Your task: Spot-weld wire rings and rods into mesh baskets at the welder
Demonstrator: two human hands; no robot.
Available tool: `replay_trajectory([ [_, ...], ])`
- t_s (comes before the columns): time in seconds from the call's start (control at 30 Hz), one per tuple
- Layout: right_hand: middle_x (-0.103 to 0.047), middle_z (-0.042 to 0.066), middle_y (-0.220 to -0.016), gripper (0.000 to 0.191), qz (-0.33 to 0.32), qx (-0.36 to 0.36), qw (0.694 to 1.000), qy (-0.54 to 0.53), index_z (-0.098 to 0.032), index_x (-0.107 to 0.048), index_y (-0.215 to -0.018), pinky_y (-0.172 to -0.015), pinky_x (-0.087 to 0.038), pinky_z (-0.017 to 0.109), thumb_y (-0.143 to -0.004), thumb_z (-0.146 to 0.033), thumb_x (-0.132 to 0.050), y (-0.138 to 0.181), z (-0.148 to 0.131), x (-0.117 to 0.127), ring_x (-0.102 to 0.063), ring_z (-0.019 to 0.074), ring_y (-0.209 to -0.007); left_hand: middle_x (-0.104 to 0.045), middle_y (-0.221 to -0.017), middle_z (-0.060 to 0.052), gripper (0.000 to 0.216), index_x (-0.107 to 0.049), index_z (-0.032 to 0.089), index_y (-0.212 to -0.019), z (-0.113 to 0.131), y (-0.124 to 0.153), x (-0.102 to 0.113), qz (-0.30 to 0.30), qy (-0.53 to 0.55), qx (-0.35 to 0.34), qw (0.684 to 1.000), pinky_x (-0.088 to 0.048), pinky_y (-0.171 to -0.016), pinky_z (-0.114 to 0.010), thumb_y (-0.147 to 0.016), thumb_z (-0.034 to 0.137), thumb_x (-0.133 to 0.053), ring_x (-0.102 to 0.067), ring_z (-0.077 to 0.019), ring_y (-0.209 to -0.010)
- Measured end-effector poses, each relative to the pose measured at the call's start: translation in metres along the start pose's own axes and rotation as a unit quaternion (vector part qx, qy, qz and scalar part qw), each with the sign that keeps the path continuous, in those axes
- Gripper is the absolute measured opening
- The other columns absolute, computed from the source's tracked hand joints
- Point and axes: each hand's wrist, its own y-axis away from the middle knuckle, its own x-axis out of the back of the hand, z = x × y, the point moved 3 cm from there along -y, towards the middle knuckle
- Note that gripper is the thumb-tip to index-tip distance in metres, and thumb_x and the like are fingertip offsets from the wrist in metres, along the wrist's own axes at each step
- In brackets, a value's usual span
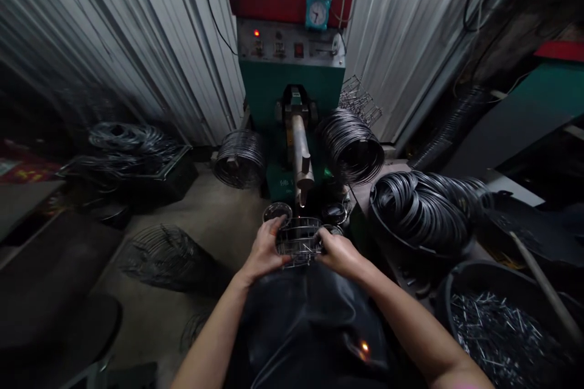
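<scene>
A small round wire basket frame [298,237] is held between my two hands above the dark apron on my lap. My left hand [267,246] grips its left side, thumb below and fingers on the upper rim. On the other side, my right hand [340,249] is closed around the edge of the frame. Just beyond it stands a green spot welding machine [258,88], whose thick metal arm [301,152] points toward me. The arm's tip [302,197] is close to the frame's far rim; whether they touch I cannot tell. A bright spark spot shows on the apron [310,316].
Bundles of wire rings hang left [239,158] and right [351,146] of the machine arm. A tub of wire rings [420,213] and a tub of short wire pieces [497,328] stand at right. Stacked wire frames [168,255] are on the floor at left. A blue clock [317,9] sits on top.
</scene>
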Motion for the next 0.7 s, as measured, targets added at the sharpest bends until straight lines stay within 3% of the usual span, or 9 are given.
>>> replay_trajectory([
  [0.07,-0.067,0.003,-0.080,0.025,-0.009,-0.019,0.999,0.045,-0.021,-0.054,-0.095,-0.057,-0.032,0.023,-0.072,-0.018,-0.061,-0.010,-0.010,-0.001,-0.062,0.0182,-0.073,-0.047,-0.130,-0.014,0.082,-0.042,0.018,-0.128,0.018,0.001,-0.002,-0.001,-0.060,-0.018,0.998,-0.031,-0.104,-0.049,-0.052,0.021,-0.073,-0.040,-0.0313,-0.123],
  [0.13,-0.067,0.003,-0.080,0.020,0.020,-0.039,0.998,0.050,-0.021,-0.053,-0.094,-0.056,-0.031,0.023,-0.075,-0.018,-0.058,-0.014,-0.012,-0.006,-0.062,0.0175,-0.071,-0.049,-0.128,-0.014,0.073,-0.048,0.018,-0.120,0.029,-0.001,-0.003,0.006,-0.100,-0.030,0.995,-0.030,-0.103,-0.050,-0.052,0.023,-0.073,-0.041,-0.0328,-0.122],
  [0.27,-0.067,0.001,-0.078,0.018,0.066,-0.028,0.997,0.033,-0.022,-0.052,-0.095,-0.058,-0.032,0.022,-0.078,-0.020,-0.056,-0.004,-0.007,-0.007,-0.061,0.0155,-0.069,-0.051,-0.127,-0.015,0.062,-0.053,0.018,-0.111,0.032,-0.007,0.001,0.013,-0.119,-0.025,0.992,-0.033,-0.099,-0.047,-0.053,0.026,-0.073,-0.043,-0.0317,-0.120],
  [0.5,-0.069,0.007,-0.084,0.029,-0.048,0.043,0.984,0.168,-0.019,-0.054,-0.104,-0.056,-0.033,0.025,-0.075,-0.016,-0.056,-0.004,-0.006,0.005,-0.064,0.0217,-0.073,-0.051,-0.128,-0.015,0.058,-0.055,0.019,-0.107,0.040,-0.009,-0.002,-0.024,-0.151,-0.039,0.988,-0.030,-0.098,-0.050,-0.053,0.027,-0.073,-0.042,-0.0348,-0.120],
  [0.6,-0.070,0.006,-0.085,0.026,0.001,0.009,0.993,0.121,-0.020,-0.057,-0.101,-0.059,-0.036,0.024,-0.076,-0.016,-0.055,-0.011,-0.004,-0.006,-0.064,0.0212,-0.075,-0.052,-0.127,-0.014,0.053,-0.057,0.019,-0.104,0.047,-0.009,-0.006,-0.024,-0.150,-0.042,0.987,-0.030,-0.097,-0.051,-0.054,0.026,-0.072,-0.043,-0.0358,-0.119],
  [0.7,-0.070,0.003,-0.083,0.021,0.049,0.004,0.999,-0.002,-0.021,-0.062,-0.094,-0.064,-0.041,0.022,-0.076,-0.013,-0.054,-0.011,0.004,-0.020,-0.064,0.0174,-0.077,-0.052,-0.126,-0.015,0.051,-0.059,0.019,-0.101,0.045,-0.009,-0.006,-0.022,-0.140,-0.026,0.990,-0.033,-0.096,-0.049,-0.052,0.027,-0.073,-0.043,-0.0349,-0.119],
])
